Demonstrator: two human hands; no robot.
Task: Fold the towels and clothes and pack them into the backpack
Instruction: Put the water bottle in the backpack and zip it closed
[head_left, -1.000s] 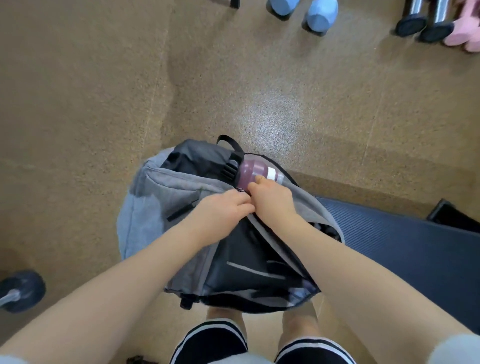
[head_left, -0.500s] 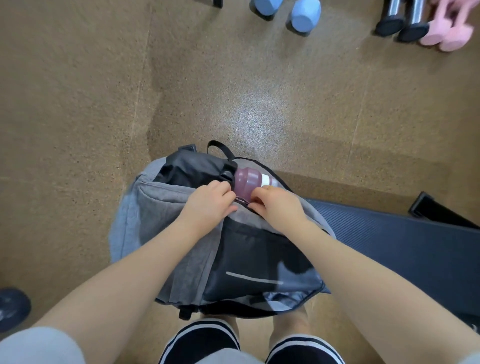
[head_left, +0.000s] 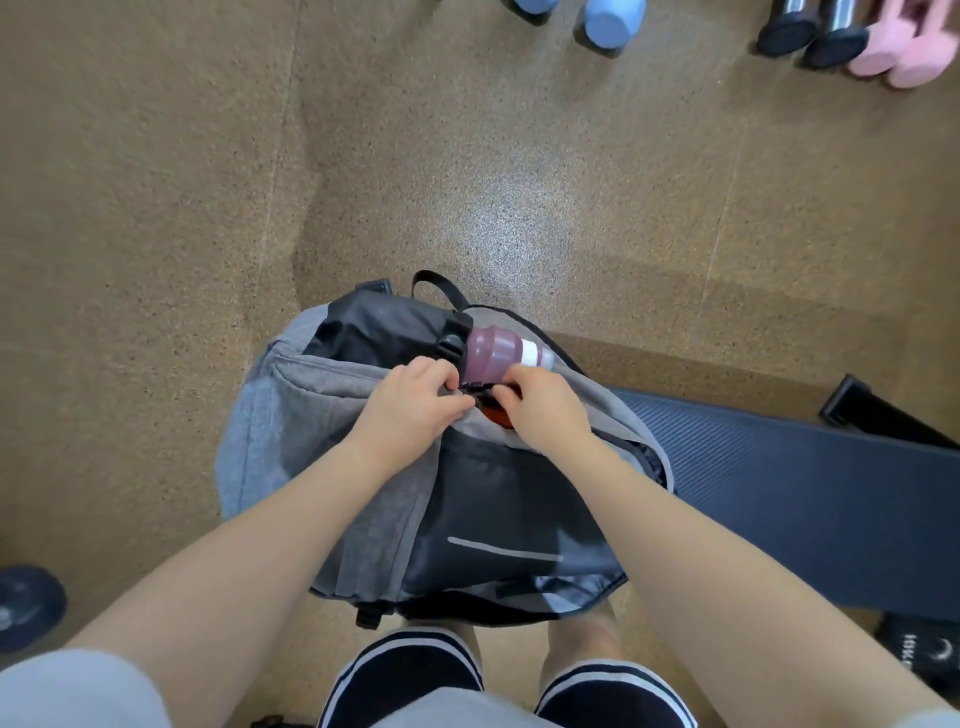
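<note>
Stood over the grey-and-black backpack (head_left: 363, 467) on the floor, near the legs. Left hand (head_left: 410, 410) and right hand (head_left: 545, 410) pinching at its zipper opening beside the maroon bottle (head_left: 493, 353). Closing step, seemingly; next, a steady pull along the zip.

By my right foot a black weight (head_left: 924, 656) shows white markings, a crescent shape and some characters, too small and blurred for me to read.

Head cam, looking steeply down, close
</note>
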